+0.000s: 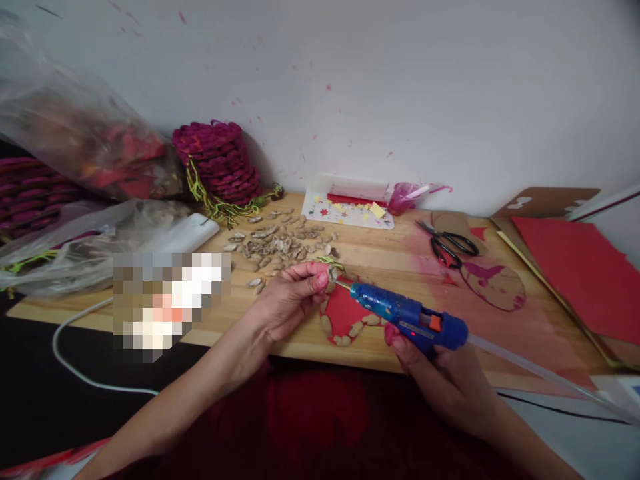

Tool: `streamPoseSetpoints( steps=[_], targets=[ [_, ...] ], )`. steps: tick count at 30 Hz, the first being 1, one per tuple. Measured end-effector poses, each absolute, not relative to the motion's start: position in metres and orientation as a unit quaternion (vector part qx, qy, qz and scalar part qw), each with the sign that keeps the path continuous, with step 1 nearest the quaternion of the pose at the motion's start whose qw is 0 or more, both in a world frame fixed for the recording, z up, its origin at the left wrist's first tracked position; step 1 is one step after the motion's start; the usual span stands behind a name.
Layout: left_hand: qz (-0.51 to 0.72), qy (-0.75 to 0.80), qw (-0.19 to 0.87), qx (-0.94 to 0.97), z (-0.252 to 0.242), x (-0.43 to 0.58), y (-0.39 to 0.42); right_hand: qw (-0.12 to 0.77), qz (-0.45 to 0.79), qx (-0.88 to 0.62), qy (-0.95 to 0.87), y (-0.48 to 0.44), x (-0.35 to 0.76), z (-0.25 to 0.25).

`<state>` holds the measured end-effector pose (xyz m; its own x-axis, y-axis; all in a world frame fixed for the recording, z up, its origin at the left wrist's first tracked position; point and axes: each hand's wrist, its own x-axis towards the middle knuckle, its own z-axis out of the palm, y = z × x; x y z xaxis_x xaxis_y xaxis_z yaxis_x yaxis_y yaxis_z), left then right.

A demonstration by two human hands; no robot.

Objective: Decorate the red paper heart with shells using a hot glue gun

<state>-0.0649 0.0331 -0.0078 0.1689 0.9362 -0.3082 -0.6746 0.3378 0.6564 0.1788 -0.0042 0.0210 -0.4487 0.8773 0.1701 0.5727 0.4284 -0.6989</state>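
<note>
My left hand [293, 297] pinches a small pale shell [332, 273] between thumb and fingertips, just above a red paper shape [345, 313] edged with glued shells. My right hand [440, 380] grips a blue glue gun [407, 315]. The gun's metal nozzle points left and nearly touches the pinched shell. A clear glue stick sticks out of the gun's back toward the right. A loose heap of shells [275, 241] lies on the wooden board [390, 257] just beyond my left hand.
Black scissors [449, 245] lie at the right, near red paper sheets [580, 267] and cardboard. A magenta woven stack [220, 163] and plastic bags [75, 133] stand at the back left. A white cable [75, 360] loops off the board's left edge. A pink cup [403, 197] sits by the wall.
</note>
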Motion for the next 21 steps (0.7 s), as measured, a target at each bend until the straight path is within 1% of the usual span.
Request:
streamPoseSetpoints(
  steps=[4, 11, 17, 21],
  targets=[
    [0.549, 0.337, 0.743, 0.182, -0.0102, -0.0653, 0.0332, 0.277, 0.275, -0.449, -0.804, -0.0039, 0.1777, 0.0208],
    [0.552, 0.342, 0.739, 0.178, -0.0121, -0.0653, 0.0326, 0.258, 0.247, -0.46, -0.813, -0.0051, 0.1787, 0.0194],
    [0.551, 0.346, 0.737, 0.182, -0.0113, -0.0651, 0.0314, 0.249, 0.199, -0.478, -0.819, -0.0052, 0.18, 0.0159],
    [0.549, 0.339, 0.738, 0.197, -0.0089, -0.0657, 0.0311, 0.26, 0.231, -0.483, -0.803, -0.0055, 0.1803, 0.0168]
  ],
)
